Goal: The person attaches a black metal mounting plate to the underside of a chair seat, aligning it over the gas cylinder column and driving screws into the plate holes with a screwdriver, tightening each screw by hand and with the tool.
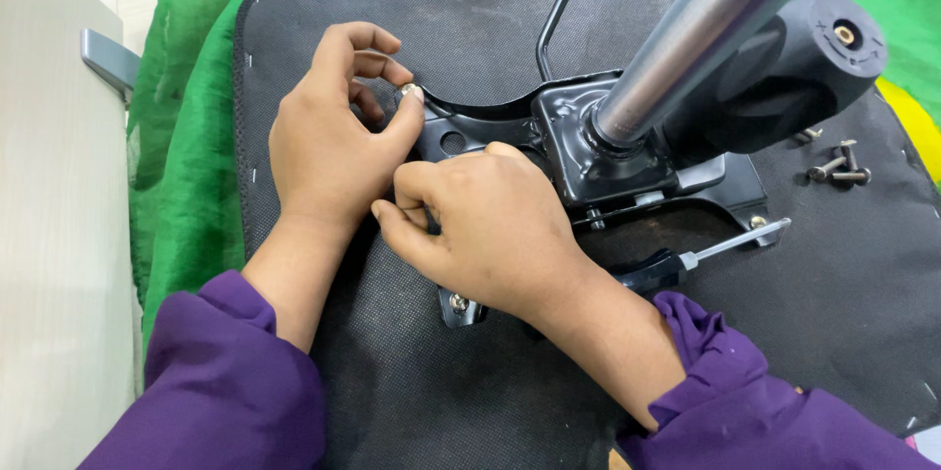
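Purple sleeves [225, 382] nearest, right hand [490, 225] curled closed on black mounting plate [588, 156], left hand [333, 137] pinching bolt [411, 91] at plate corner, screwdriver [686, 259] beside right wrist, loose bolts [838, 164] well apart on seat underside [392, 372].

My sleeves [225, 372] are purple, and the seat underside [412, 392] is a dark grey weave lying on bright green cloth [186, 186]. The mounting plate [588, 151] is glossy black, its column [706, 19] silver, the bolts [838, 166] dull steel.
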